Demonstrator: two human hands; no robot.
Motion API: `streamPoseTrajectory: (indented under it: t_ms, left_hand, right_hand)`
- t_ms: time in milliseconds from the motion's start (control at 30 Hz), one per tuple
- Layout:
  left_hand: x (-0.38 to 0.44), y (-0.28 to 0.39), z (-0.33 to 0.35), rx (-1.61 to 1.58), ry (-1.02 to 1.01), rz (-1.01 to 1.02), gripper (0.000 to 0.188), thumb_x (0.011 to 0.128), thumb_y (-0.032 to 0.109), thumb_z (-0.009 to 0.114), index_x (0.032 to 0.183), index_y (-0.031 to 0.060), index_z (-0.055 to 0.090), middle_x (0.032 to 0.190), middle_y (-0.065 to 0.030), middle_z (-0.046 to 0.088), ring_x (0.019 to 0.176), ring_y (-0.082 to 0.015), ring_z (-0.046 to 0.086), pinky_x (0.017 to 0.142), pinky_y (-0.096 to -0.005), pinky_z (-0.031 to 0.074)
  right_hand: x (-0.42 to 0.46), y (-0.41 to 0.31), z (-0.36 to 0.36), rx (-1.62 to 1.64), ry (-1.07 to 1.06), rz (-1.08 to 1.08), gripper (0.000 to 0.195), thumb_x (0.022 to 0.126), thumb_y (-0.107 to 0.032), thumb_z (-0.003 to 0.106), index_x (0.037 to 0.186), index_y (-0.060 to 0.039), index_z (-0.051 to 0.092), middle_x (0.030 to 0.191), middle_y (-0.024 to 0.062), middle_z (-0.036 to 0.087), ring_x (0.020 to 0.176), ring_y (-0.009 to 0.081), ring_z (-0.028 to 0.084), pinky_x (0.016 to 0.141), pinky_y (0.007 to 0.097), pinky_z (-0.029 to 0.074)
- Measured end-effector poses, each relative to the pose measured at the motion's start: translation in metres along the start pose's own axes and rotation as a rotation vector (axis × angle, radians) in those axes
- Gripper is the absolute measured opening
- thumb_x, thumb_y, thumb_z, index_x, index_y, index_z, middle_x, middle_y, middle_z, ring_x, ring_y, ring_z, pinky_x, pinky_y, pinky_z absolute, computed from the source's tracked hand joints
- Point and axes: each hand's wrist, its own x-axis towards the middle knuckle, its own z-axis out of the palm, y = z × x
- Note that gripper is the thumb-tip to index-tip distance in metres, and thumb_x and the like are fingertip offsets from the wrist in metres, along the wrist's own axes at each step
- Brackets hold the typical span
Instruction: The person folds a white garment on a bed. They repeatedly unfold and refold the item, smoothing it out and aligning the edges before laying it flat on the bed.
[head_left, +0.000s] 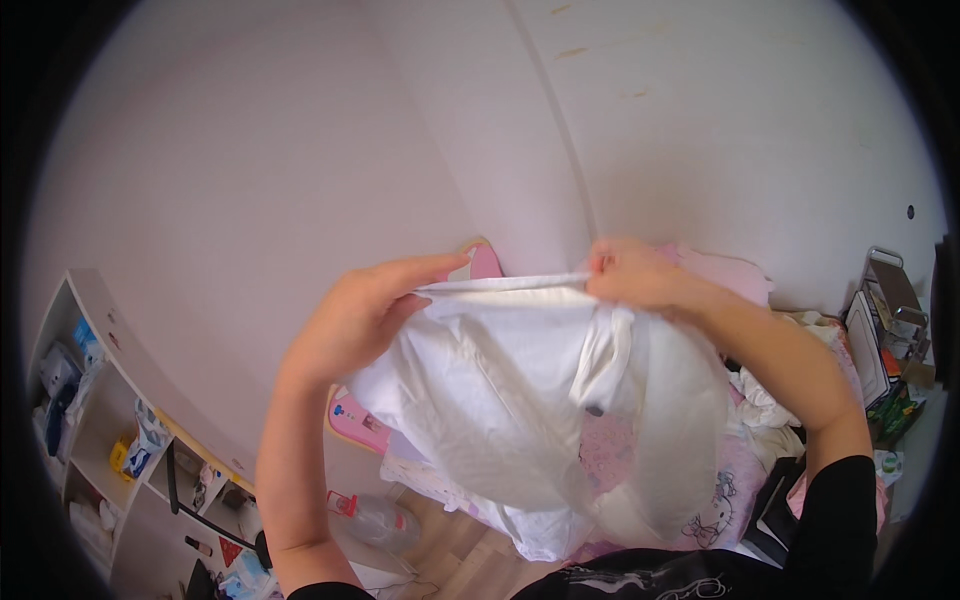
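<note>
A white cloth garment (487, 360) is stretched between my two hands in front of me. My left hand (367, 307) grips its upper edge at the left corner, thumb below and fingers above. Blurred in the picture, my right hand (634, 277) pinches the same edge farther right. Below the taut edge the cloth hangs in loose folds, with a bunched strip beneath my right hand. Which kind of garment it is, I cannot tell. Behind it lies pink patterned bedding (607, 450), partly hidden by the cloth.
A bed with a pink headboard (360, 424) stands against the wall. White shelves (97, 450) with packages are on the left. A clear plastic bottle (382, 521) with a red handle is near the wooden floor (480, 555). Piled clothes (765, 405) and a metal-framed rack (889, 300) are on the right.
</note>
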Motion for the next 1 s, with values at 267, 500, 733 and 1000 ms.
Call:
streamPoseTrajectory:
  t_ms: [267, 500, 733, 1000]
  left_hand:
    - [-0.002, -0.022, 0.023, -0.079, 0.150, -0.096, 0.052, 0.073, -0.012, 0.049, 0.117, 0.0148, 0.049, 0.087, -0.0089, 0.057, 0.077, -0.0193, 0.055, 0.072, -0.0262, 0.044]
    - [0.006, -0.022, 0.022, -0.117, 0.102, 0.018, 0.054, 0.072, -0.014, 0.046, 0.118, 0.0137, 0.049, 0.083, -0.0064, 0.055, 0.073, -0.0167, 0.052, 0.070, -0.0234, 0.042]
    - [-0.001, -0.029, 0.015, -0.189, 0.070, -0.039, 0.051, 0.073, -0.012, 0.047, 0.118, 0.0122, 0.048, 0.082, -0.0056, 0.056, 0.073, -0.0149, 0.052, 0.072, -0.0225, 0.041]
    - [0.000, -0.019, 0.019, -0.109, 0.034, 0.060, 0.046, 0.075, -0.008, 0.051, 0.117, 0.0090, 0.048, 0.087, -0.0069, 0.058, 0.078, -0.0182, 0.056, 0.073, -0.0260, 0.044]
  right_hand:
    - [-0.022, -0.021, -0.036, -0.079, -0.269, -0.465, 0.015, 0.072, -0.006, 0.051, 0.086, -0.0057, 0.055, 0.052, -0.0036, 0.042, 0.048, 0.0092, 0.038, 0.048, 0.0261, 0.033]
    - [-0.020, -0.023, -0.022, -0.595, -0.378, -0.633, 0.026, 0.070, -0.011, 0.052, 0.095, -0.0090, 0.057, 0.061, 0.0044, 0.055, 0.056, 0.0207, 0.052, 0.053, 0.0342, 0.039]
    - [-0.024, -0.013, -0.030, -0.692, -0.445, -0.584, 0.018, 0.073, -0.016, 0.054, 0.088, -0.0058, 0.056, 0.075, 0.0089, 0.060, 0.066, 0.0228, 0.057, 0.058, 0.0340, 0.042]
    - [-0.036, -0.038, -0.037, -0.440, -0.475, -0.393, 0.017, 0.075, -0.017, 0.053, 0.083, -0.0017, 0.054, 0.071, 0.0078, 0.058, 0.063, 0.0181, 0.053, 0.058, 0.0305, 0.041]
